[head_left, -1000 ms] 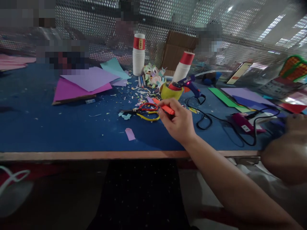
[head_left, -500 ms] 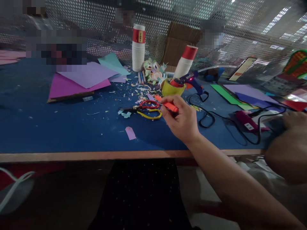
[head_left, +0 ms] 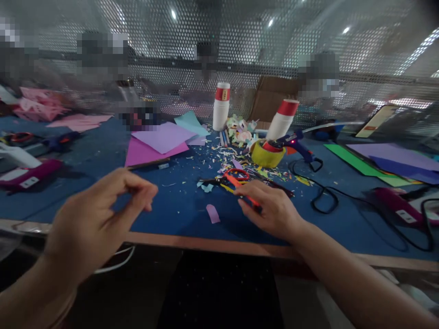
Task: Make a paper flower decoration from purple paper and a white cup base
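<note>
My right hand (head_left: 267, 208) is closed around a bright orange pen-shaped tool (head_left: 232, 178), seen on both sides of the fingers; its exact kind is unclear. Just beyond lie scissors (head_left: 236, 172) with one red and one yellow handle loop, partly covered by the hand and the tool. A small purple paper piece (head_left: 213, 213) rests on the blue table between my hands. Nearer the left, my left hand (head_left: 92, 219) is raised over the table edge, thumb and forefinger pinched together. Whether anything sits between those fingertips is not visible.
Paper scraps surround a yellow tape roll (head_left: 268, 155), with a blue glue gun (head_left: 298, 145) leaning there. Behind stand paper cup stacks (head_left: 221, 112). Purple sheets (head_left: 163, 136) lie left, green sheets (head_left: 360, 164) right. A black cable (head_left: 338, 185) loops across the table's right side.
My left hand has come into view from the left, pinched. The view has swung left and up. My right hand still holds the orange tool, now lower over the scissors' handles.
</note>
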Demonstrator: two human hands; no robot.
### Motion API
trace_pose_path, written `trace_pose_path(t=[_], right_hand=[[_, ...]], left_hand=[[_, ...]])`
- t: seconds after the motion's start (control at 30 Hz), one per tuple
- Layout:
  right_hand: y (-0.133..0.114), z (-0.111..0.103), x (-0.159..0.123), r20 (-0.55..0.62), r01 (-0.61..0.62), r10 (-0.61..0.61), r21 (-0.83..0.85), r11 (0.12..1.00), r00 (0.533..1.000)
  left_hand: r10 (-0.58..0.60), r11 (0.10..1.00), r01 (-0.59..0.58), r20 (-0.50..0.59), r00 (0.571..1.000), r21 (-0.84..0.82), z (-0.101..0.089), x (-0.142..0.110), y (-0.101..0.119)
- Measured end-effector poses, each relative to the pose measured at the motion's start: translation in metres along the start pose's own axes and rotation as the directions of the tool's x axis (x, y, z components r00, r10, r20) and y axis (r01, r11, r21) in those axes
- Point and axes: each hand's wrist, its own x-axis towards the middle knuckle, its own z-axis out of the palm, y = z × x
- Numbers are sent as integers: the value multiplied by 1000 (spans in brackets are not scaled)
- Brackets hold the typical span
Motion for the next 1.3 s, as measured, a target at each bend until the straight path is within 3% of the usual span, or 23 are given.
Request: trace_pose_path(t=[0.07,0.17,0.27,0.4,0.53,0.63,0.7,0.77,0.93,1.1,1.2,1.3], right_hand=[[-1,2,-1,95,54,-52,-12,998,994],[-1,5,-3,208,93,-78,-65,994,975],[-2,5,-2,267,106,-75,-103,989,961],[-4,3,0,275,118,-83,-113,987,958],[-5,2,1,278,105,-73,-102,989,958],[-4,2,2,291,86,-62,-73,994,955],[-3,3,2,300,71,-53,-49,996,952],[-2,5,2,304,48,-38,-25,999,952],[-3,6,4,308,0,-5,15,1000,951],[-6,10,8,302,-2,8,-21,1000,953],[2,24,5,218,43,-34,-38,998,975],[12,43,0,13,139,-139,-124,982,990]], left_hand=[[15,998,-13,-34,999,65,7,38,11],[-18,967,27,-38,999,252,17,83,8],[1,979,21,-108,994,203,16,113,0],[-6,968,61,-223,975,243,8,139,2],[-58,940,83,-85,995,332,4,154,3],[-171,910,208,-133,976,360,2,165,0],[-277,898,329,-206,939,291,4,176,-2],[-335,894,378,-201,920,239,13,192,-2],[-339,934,338,-9,941,118,65,244,6],[-240,970,241,24,970,-36,135,295,23],[-163,976,167,43,986,-138,175,321,31],[-122,964,135,68,990,-229,208,348,34]])
